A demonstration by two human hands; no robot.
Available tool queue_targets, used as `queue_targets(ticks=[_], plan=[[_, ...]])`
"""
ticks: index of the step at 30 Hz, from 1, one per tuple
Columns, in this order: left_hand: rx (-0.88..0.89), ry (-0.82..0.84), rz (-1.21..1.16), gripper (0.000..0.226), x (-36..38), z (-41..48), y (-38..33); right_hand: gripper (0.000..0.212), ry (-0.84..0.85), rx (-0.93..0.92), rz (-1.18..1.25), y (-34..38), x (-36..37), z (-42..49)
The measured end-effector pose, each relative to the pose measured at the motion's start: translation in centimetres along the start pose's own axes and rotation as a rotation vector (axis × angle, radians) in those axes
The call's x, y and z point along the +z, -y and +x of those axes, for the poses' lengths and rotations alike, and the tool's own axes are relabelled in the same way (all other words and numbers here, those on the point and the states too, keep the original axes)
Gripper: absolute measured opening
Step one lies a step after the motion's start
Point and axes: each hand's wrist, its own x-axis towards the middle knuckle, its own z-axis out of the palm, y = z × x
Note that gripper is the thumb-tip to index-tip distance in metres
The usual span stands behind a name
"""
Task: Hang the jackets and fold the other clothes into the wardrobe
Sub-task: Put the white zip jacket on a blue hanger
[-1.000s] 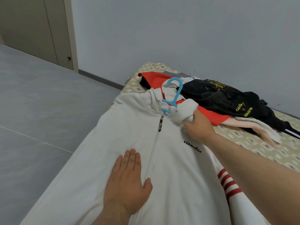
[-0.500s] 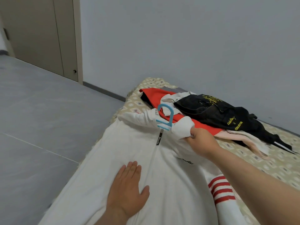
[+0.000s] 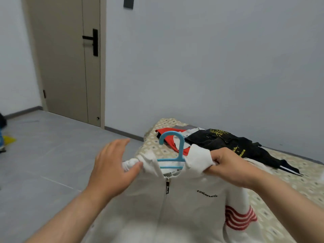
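White zip jacket (image 3: 175, 207) held up at the neck over the bed (image 3: 298, 181), blue hanger (image 3: 175, 155) inside the collar, hook upward. Right hand (image 3: 226, 165) clenches collar fabric. Left hand (image 3: 112, 165) has its fingers spread (blurred), thumb against the bunched opposite side. Black garment (image 3: 228, 142) and red garment (image 3: 168, 137) lie behind.

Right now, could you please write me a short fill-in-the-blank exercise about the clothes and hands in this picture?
1. The hanger in the collar of the white jacket is coloured ____.
2. The stripes on the jacket's sleeve are ____.
3. The black garment on the bed bears ____ print.
4. The jacket's bunched shoulder cloth is gripped by the ____ hand.

Missing words: blue; red; yellow; right.
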Motion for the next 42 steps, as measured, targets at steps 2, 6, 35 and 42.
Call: queue_targets(ticks=[2, 6, 35, 42], plan=[[-0.072, 0.366, 0.085, 0.069, -4.0, -0.9, -1.2, 0.007, 0.008, -0.050, 0.021, 2.9, 0.7, -2.9], [-0.021, 0.713, 0.002, 0.019, -7.1, -5.6, -1.9, 0.024, -0.032, -0.102, 0.179, 6.3, 4.1, -8.4], [0.113, 0.355, -0.118, 0.033, -11.6, -15.1, -4.8, 0.019, 0.259, -0.011, 0.266, 10.9, 9.0, -15.1], [-0.059, 0.476, 0.281, 0.060, -14.7, -13.7, -2.3, 0.014, 0.175, -0.075, 0.220, 10.8, 6.6, -14.8]])
